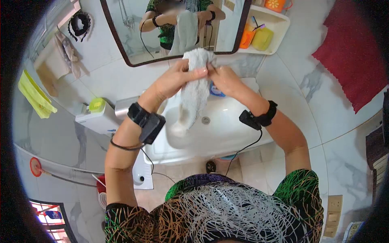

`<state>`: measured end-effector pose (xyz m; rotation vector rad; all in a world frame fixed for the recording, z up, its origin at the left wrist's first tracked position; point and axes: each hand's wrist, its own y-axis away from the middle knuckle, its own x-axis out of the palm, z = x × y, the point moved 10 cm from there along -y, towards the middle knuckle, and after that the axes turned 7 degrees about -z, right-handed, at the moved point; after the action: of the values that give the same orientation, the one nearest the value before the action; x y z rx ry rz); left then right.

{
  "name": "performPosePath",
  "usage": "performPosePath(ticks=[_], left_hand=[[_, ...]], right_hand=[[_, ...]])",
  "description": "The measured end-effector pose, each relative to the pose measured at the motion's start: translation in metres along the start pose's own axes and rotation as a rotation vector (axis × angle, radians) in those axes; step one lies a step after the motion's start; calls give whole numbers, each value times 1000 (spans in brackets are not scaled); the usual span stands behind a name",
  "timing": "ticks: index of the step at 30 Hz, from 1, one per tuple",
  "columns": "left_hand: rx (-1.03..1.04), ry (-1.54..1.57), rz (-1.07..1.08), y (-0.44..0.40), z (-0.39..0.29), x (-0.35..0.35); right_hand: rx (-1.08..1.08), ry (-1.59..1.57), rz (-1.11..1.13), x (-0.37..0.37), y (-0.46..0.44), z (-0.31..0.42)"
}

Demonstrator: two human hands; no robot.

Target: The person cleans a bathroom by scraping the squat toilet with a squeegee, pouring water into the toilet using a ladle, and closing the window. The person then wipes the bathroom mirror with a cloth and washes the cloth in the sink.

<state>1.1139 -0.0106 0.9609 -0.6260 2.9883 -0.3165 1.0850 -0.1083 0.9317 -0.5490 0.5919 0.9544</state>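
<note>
A white towel (194, 94) hangs bunched lengthwise above the white washbasin (235, 121), its lower end down toward the bowl. My left hand (177, 77) is closed around its upper part from the left, thumb lying across the front. From the right, my right hand (225, 80) grips the towel's edge near the top; some of its fingers are hidden behind the cloth. Each wrist wears a black strap with a small device and a cable. Behind the towel, a blue packet (216, 90) rests at the basin's back edge, partly covered.
A framed mirror (162, 44) hangs above the basin. To its right, a corner shelf (265, 48) holds orange and yellow-green cups. A white box (97, 119) with a green item on top stands left of the basin. A dark red cloth (352, 56) hangs at right.
</note>
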Motion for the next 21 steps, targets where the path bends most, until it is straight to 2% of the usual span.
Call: performPosePath(ticks=[1, 2, 4, 5, 8, 9, 12, 13, 16, 17, 21], left_hand=[[-142, -38, -52, -4, 17, -5], [-164, -123, -70, -6, 24, -9], [-201, -287, -103, 1, 22, -11], [-77, -433, -109, -1, 13, -9], [46, -856, -116, -3, -17, -11], [42, -891, -130, -3, -21, -15], [9, -882, -108, 1, -23, -20], [-49, -642, -102, 4, -19, -15], [-72, -722, 11, -2, -9, -8], [-116, -803, 45, -3, -8, -9], [-315, -438, -103, 9, -9, -33]], right_hand=[[30, -51, 63, 0, 7, 1], [59, -108, 132, 7, 12, -4], [4, -242, 69, 4, 19, -3], [-26, -310, 36, 1, 18, -1], [205, -712, 45, 4, 12, -22], [294, -1010, 92, 7, 14, -21], [368, -1186, 312, 12, 28, -1], [279, -1174, 474, 23, 35, 8], [97, -357, 511, 37, 42, 13], [-121, -500, 320, 32, 32, 19], [-325, -131, 460, 28, 31, 11]])
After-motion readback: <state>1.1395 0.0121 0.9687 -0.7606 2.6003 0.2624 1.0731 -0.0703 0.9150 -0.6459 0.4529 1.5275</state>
